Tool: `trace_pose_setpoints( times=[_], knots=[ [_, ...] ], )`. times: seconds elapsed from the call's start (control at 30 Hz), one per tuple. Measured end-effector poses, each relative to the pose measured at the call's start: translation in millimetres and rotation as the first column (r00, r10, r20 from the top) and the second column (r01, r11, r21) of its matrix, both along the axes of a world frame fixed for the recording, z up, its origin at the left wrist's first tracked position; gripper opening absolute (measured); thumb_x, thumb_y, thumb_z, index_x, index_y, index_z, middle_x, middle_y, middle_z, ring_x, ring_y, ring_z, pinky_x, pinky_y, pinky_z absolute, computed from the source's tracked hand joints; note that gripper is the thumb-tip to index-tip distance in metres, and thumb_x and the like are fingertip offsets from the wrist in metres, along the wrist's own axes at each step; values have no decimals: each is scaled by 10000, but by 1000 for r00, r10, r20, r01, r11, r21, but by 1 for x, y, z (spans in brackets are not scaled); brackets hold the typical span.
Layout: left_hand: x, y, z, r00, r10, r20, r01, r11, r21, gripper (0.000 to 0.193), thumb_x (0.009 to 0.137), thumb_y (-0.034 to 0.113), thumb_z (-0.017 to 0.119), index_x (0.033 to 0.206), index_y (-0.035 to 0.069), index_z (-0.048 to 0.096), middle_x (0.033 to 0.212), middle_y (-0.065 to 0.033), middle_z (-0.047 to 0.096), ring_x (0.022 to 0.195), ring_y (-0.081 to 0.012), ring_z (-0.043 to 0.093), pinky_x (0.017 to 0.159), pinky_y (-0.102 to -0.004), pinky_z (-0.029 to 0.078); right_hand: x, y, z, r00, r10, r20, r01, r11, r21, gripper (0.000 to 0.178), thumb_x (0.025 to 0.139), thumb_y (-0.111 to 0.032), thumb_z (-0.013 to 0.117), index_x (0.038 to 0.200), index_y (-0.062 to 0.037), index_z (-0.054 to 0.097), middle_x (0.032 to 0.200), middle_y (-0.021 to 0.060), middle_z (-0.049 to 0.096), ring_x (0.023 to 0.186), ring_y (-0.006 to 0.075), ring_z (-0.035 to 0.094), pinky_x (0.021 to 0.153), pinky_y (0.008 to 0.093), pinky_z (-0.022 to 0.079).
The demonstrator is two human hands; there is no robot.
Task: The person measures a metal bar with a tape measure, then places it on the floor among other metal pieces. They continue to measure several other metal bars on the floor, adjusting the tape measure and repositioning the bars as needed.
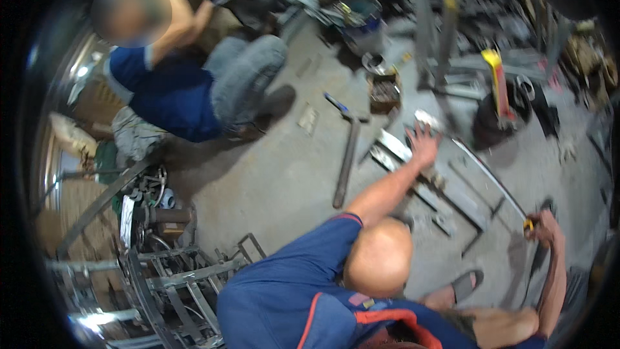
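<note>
My left hand (pixel 423 145) is stretched out, fingers spread, over the end of some pale metal bars (pixel 395 145) on the floor. Just beyond its fingertips is a shiny metal piece (pixel 426 118). At the right, my right hand (pixel 547 229) is closed round the yellow end of a long, thin, shiny strip (pixel 494 183). The strip slants up and left, its far end close to my left hand; its exact kind is unclear. A long-handled hammer (pixel 349 155) lies left of the bars, with a blue-handled tool (pixel 336 104) at its head.
Another person (pixel 187 90) squats at the upper left. Welded metal frames (pixel 187 284) stand at the lower left. Beyond my hands are a small box of dark bits (pixel 385 90), a bucket (pixel 361 29), and a dark container (pixel 494 123) with a yellow-and-red tool (pixel 498 84).
</note>
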State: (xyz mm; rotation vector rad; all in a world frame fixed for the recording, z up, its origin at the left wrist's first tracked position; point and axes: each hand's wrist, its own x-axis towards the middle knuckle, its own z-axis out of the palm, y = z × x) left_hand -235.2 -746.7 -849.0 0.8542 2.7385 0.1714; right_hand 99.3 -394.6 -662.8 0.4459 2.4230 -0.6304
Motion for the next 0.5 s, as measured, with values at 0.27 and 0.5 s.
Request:
trace_pose_setpoints(
  times=[0.27, 0.5],
  knots=[
    [0, -2, -4, 999, -11, 30, 9, 998, 69, 705, 901, 175, 556, 1571, 331, 402, 1657, -268, 184, 1502, -593, 93, 1086, -852, -24, 29, 15, -27, 973, 131, 192, -124, 991, -46, 570, 633, 12, 777, 1195, 49, 692, 966, 134, 754, 881, 232, 708, 813, 361, 569],
    [-1, -6, 2, 999, -21, 44, 16, 993, 116, 662, 892, 145, 562, 1526, 318, 480, 1619, -290, 220, 1489, -619, 51, 1081, -854, -18, -3, -5, 5, 991, -89, 97, 89, 996, 4, 565, 665, -35, 725, 1226, 23, 682, 867, 144, 686, 824, 224, 656, 804, 367, 537]
  ],
)
